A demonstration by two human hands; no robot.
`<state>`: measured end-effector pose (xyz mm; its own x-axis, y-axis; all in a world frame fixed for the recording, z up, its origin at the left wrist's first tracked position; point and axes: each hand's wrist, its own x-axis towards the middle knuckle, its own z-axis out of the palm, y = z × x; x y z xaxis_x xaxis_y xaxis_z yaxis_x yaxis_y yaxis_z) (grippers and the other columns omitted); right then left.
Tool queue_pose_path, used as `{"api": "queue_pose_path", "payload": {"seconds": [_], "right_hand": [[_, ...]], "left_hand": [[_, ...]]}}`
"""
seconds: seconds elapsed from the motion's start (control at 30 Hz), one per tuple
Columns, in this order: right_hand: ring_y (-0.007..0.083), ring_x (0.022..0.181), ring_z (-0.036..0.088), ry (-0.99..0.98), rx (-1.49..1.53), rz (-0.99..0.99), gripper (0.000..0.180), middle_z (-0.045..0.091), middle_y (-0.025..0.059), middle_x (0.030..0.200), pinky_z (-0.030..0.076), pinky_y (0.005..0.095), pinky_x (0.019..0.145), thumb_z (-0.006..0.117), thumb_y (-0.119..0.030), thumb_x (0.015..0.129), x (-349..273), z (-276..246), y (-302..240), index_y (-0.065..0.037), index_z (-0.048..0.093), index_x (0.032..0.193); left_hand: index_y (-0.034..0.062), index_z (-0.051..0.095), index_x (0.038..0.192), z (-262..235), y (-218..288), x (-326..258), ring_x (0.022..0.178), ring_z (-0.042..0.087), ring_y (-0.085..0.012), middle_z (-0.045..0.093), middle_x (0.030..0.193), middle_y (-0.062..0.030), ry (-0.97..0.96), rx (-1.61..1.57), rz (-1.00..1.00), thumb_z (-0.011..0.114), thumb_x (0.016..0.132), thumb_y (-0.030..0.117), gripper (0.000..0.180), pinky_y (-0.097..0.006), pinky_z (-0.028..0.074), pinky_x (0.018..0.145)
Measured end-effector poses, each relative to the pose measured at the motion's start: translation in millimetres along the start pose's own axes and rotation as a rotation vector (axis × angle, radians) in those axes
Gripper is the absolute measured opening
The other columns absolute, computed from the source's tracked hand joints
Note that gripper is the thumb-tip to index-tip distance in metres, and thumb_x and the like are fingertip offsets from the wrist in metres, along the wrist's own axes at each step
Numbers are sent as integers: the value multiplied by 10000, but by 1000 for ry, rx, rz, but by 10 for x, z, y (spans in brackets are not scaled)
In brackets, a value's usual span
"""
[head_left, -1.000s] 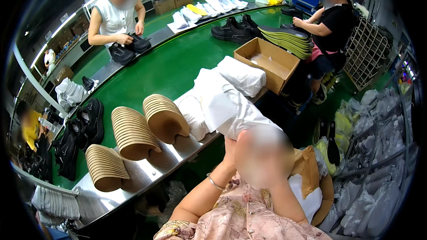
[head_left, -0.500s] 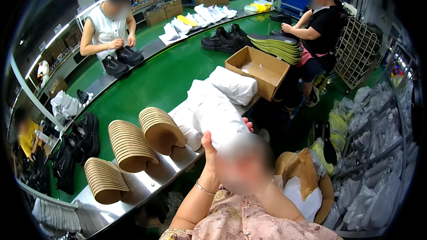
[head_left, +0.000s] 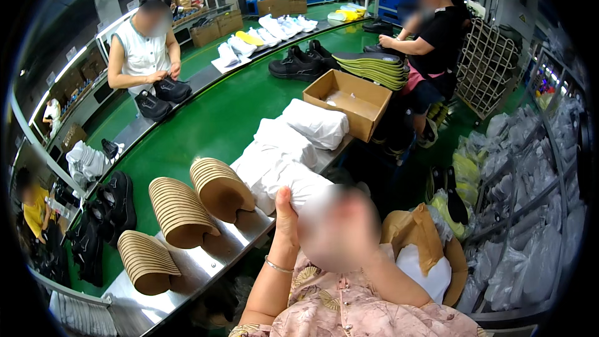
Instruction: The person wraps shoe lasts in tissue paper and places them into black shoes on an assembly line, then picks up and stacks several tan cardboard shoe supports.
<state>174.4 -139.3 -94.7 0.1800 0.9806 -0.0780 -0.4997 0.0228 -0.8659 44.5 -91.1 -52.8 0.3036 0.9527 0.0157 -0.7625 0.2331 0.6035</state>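
Here, left hand (head_left: 286,211) grips a white bag (head_left: 293,184) at the counter (head_left: 206,118) near edge, lifting it; right hand's grip: can't tell.

- Three fanned stacks of tan insoles (head_left: 181,212) lie on the steel edge of the green conveyor belt (head_left: 206,118).
- An open brown cardboard box (head_left: 347,101) sits further along.
- A stack of dark green-edged insoles (head_left: 374,67) lies beyond it.
- A pair of black sneakers (head_left: 299,65) stands on the belt.
- A person in a white sleeveless top (head_left: 145,53) handles a black shoe (head_left: 172,89).
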Motion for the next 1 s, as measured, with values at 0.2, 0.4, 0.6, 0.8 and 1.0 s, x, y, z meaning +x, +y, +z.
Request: {"api": "queue_pose_path", "payload": {"seconds": [0.2, 0.4, 0.6, 0.8, 1.0], "right_hand": [[234, 1048, 515, -71, -599, -597, 724, 494, 169, 1153, 432, 345, 892, 781, -171, 676, -182, 460, -473, 2, 331, 1217], [265, 953, 571, 120, -839, -929, 645, 551, 167, 1064, 467, 346, 813, 802, -125, 617, -240, 376, -466, -6, 415, 1118], [343, 927, 547, 111, -1219, -1233, 662, 514, 213, 1095, 451, 400, 808, 803, -93, 556, -453, 273, -690, -5, 409, 1081], [359, 885, 553, 46, -1382, -1293, 617, 531, 193, 1042, 457, 424, 759, 783, -83, 572, -761, 382, -791, -3, 428, 1071], [284, 800, 586, 17, -981, -883, 584, 566, 170, 919, 486, 349, 703, 792, -126, 603, -783, 223, -872, -8, 436, 1050]], "left_hand": [[12, 460, 1172, 13, -257, -48, 989, 565, -201, 558, 1077, -88, 73, 133, 82, 653, 692, 600, 783, -343, 461, 880], [-12, 265, 1342, 21, -178, -117, 1150, 445, -219, 432, 1254, -132, -22, 306, 219, 610, 828, 358, 722, -339, 401, 950], [-48, 335, 1312, 61, -5, -35, 980, 510, -160, 508, 1096, -116, 131, 570, 631, 633, 848, 127, 578, -249, 462, 768], [-28, 562, 886, 78, 105, -122, 585, 438, -45, 521, 688, 18, 345, 939, 629, 519, 932, 185, 222, -220, 363, 498], [-26, 556, 997, 168, 189, -123, 883, 607, -231, 629, 958, -120, 184, -161, 128, 482, 930, 209, 255, -352, 492, 810]]}}
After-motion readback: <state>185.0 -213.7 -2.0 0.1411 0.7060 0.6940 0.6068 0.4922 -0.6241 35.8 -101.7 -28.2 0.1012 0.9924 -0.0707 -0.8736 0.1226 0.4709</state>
